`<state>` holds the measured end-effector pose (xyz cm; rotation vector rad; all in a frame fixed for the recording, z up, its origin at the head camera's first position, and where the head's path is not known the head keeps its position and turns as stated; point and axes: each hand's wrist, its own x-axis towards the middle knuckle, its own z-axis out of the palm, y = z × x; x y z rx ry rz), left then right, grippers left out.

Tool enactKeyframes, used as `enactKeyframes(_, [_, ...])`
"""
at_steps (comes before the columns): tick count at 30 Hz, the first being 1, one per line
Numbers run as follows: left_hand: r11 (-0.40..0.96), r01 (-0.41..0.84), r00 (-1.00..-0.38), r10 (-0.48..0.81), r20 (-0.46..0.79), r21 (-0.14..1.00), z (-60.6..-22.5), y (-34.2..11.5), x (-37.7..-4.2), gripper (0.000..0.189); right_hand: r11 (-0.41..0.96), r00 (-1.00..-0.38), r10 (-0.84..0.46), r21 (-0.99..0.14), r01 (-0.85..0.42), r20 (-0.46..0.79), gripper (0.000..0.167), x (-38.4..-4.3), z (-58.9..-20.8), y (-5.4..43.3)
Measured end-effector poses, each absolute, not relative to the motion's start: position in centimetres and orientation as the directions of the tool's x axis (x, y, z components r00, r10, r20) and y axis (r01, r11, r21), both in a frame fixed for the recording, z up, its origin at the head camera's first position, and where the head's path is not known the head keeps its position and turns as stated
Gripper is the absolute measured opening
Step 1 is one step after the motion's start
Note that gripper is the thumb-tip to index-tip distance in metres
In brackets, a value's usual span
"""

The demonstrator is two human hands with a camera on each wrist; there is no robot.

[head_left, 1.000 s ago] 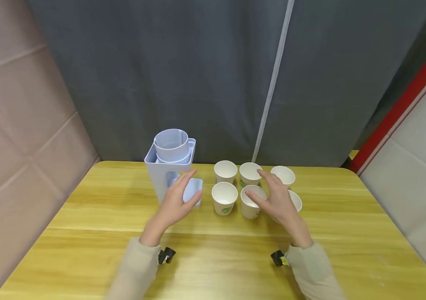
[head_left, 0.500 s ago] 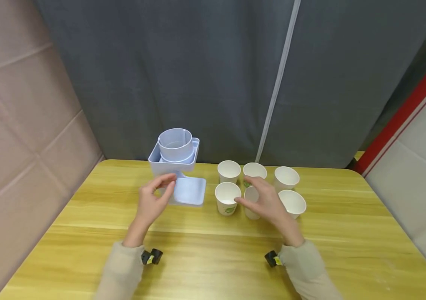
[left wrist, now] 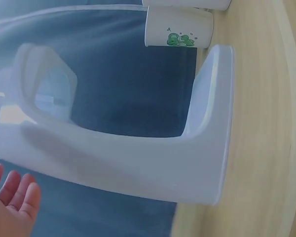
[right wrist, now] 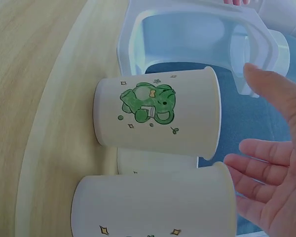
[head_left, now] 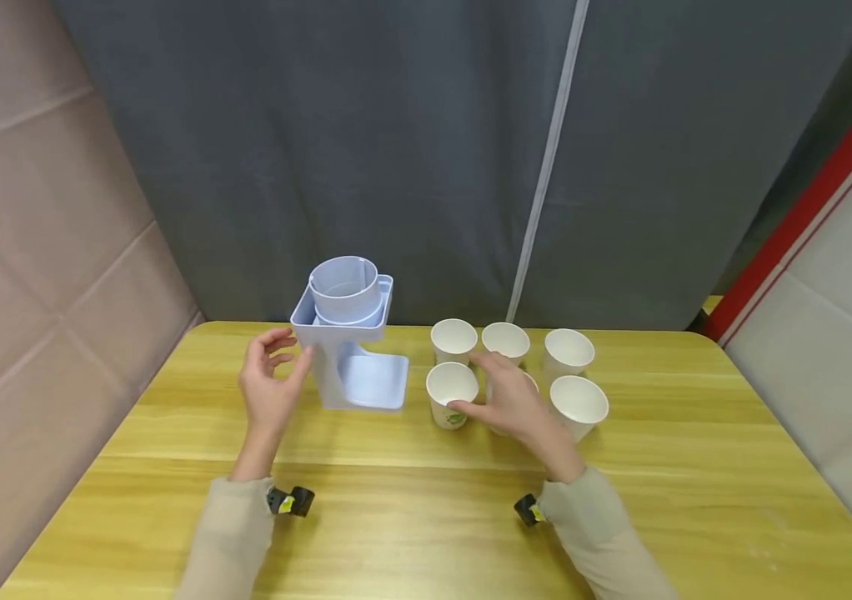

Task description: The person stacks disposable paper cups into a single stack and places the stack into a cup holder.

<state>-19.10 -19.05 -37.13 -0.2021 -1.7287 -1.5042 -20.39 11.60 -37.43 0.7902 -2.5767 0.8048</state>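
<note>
A pale lavender plastic stand [head_left: 324, 367], with a round cylinder [head_left: 343, 287] in its top and a flat tray [head_left: 377, 382] at its foot, stands upright on the table. My left hand [head_left: 270, 392] is just left of it, fingers loosely bent and holding nothing; in the left wrist view its fingertips [left wrist: 27, 195] are beside the stand's body. My right hand [head_left: 519, 408] hovers over the front cups, thumb and fingers apart. Its thumb is near the front-left paper cup [head_left: 450, 400], which bears a green bear print. The front-middle cup is mostly hidden by this hand.
Several white paper cups stand upright in two rows, including a front-right cup [head_left: 579, 404] and back-row cups, such as the back-left cup [head_left: 453, 337]. A grey curtain [head_left: 358, 150] hangs behind the wooden table [head_left: 426, 517]. A pale padded wall [head_left: 58, 292] borders the left.
My left hand has moved left, from in front of the stand to its left side. The right hand has shifted left over the front cups. The cups and stand stay put.
</note>
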Motion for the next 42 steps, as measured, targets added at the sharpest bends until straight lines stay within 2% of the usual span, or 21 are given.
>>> enactKeyframes(6, [0.045, 0.508, -0.816, -0.296, 0.497, 0.86, -38.1, -20.3, -20.8, 0.059, 0.695, -0.788, -0.414, -0.4, -0.597, 0.456, 0.066, -20.7, -37.9, 10.9])
enactKeyframes(15, [-0.026, 0.374, -0.923, -0.111, 0.369, 0.927, -38.0, -21.7, -22.7, 0.077, 0.671, -0.8, -0.424, -0.447, -0.592, 0.424, 0.066, -21.2, -37.9, 10.2])
enactKeyframes(22, [-0.057, 0.324, -0.946, 0.001, 0.325, 0.944, -38.5, -21.7, -23.4, 0.081, 0.671, -0.812, -0.435, -0.461, -0.581, 0.389, 0.066, -21.4, -38.0, 9.9])
enactKeyframes(31, [0.018, 0.264, -0.964, 0.026, 0.263, 0.964, -38.7, -21.8, -24.0, 0.079, 0.68, -0.804, -0.457, -0.433, -0.592, 0.382, 0.065, -21.7, -38.1, 9.9])
enactKeyframes(42, [0.091, 0.259, -0.966, 0.05, 0.255, 0.962, -38.6, -22.1, -24.7, 0.07, 0.677, -0.79, -0.481, -0.412, -0.61, 0.38, 0.065, -21.7, -37.9, 9.7])
